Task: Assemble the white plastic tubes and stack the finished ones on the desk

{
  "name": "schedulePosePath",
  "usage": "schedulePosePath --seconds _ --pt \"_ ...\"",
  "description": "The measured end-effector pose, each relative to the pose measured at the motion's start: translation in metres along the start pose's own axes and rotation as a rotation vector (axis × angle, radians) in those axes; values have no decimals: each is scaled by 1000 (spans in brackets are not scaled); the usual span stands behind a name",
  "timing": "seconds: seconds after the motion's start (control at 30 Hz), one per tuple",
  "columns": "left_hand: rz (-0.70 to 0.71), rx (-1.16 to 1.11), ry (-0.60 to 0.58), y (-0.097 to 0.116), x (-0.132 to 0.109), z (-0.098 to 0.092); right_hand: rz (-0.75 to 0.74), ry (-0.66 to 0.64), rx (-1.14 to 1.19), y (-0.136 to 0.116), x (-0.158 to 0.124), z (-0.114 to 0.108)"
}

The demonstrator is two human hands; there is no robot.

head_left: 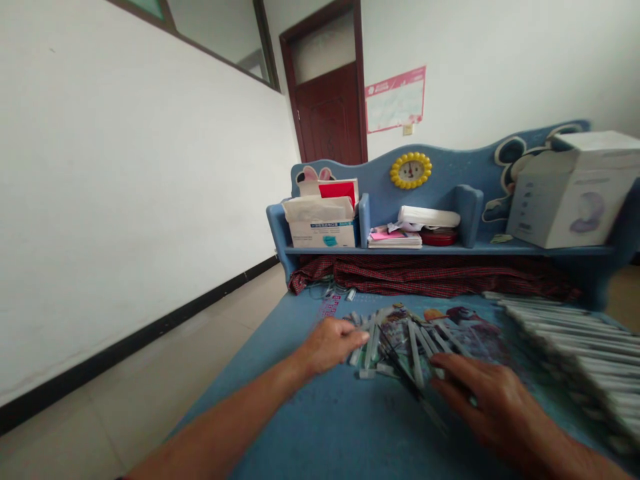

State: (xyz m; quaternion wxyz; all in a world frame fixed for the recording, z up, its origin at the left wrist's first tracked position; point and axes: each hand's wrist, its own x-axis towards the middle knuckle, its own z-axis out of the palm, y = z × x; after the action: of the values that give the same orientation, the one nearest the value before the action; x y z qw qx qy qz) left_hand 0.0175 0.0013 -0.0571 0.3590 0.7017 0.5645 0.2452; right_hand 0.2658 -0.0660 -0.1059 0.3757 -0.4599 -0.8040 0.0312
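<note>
A loose heap of grey pens [400, 343] lies in the middle of a blue desk [320, 427]. My left hand [327, 343] rests on the desk at the heap's left edge, fingers curled against the pens there. My right hand [483, 393] lies over the heap's right side with fingers stretched toward the pens; a dark pen runs under its fingertips. The picture is smeared by motion, so whether either hand grips a pen is unclear.
A neat row of pens [575, 347] lines the desk's right edge. At the back are a red checked cloth [440, 277], a shelf with a tissue box [323, 227], books [395, 239], a white carton [570, 190] and a yellow clock [411, 170]. White wall on the left, brown door [330, 113] behind.
</note>
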Motion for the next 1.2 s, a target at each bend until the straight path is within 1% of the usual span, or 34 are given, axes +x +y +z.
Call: schedulePosePath --seconds 0.03,0.1,0.17,0.23,0.3,0.33,0.4,0.47,0.5,0.57,0.67,0.73,0.8,0.87,1.0,1.1,1.17,1.2 --pt "40 18 -92 6 -4 6 19 5 2 2 2 -2" --pt "111 52 -227 16 -10 16 64 -4 9 6 5 -5" --pt "164 97 -289 25 -13 23 116 26 10 9 8 -8" --pt "210 152 -307 32 -15 27 119 76 -30 12 10 -10" --pt "258 202 -313 37 -18 31 59 102 -107 12 11 -12" --pt "279 215 -317 39 -19 32 13 83 -141 11 11 -12" --pt "308 207 -343 41 -22 33 -75 -30 -181 7 11 -14" --pt "319 156 -397 40 -22 30 -109 -175 -188 2 12 -17" --pt "318 121 -425 38 -21 27 -99 -231 -181 1 12 -18" --pt "292 35 -450 32 -17 19 -40 -284 -144 1 13 -22" --pt "222 -104 -404 21 -9 7 56 -294 -52 4 15 -26" --pt "202 -135 -370 17 -7 3 83 -311 -17 4 16 -28" --pt "223 -83 -369 18 -9 3 96 -351 -12 2 16 -28" --pt "260 -15 -392 23 -14 5 112 -408 -20 -3 15 -28" --pt "324 52 -439 34 -24 10 122 -495 -28 -21 16 -33" --pt "361 88 -513 42 -31 13 64 -529 -54 -35 16 -38" --pt "417 143 -536 46 -42 13 -25 -539 -81 -36 5 -39" --pt "459 182 -539 48 -50 12 -72 -527 -81 -31 -5 -37"
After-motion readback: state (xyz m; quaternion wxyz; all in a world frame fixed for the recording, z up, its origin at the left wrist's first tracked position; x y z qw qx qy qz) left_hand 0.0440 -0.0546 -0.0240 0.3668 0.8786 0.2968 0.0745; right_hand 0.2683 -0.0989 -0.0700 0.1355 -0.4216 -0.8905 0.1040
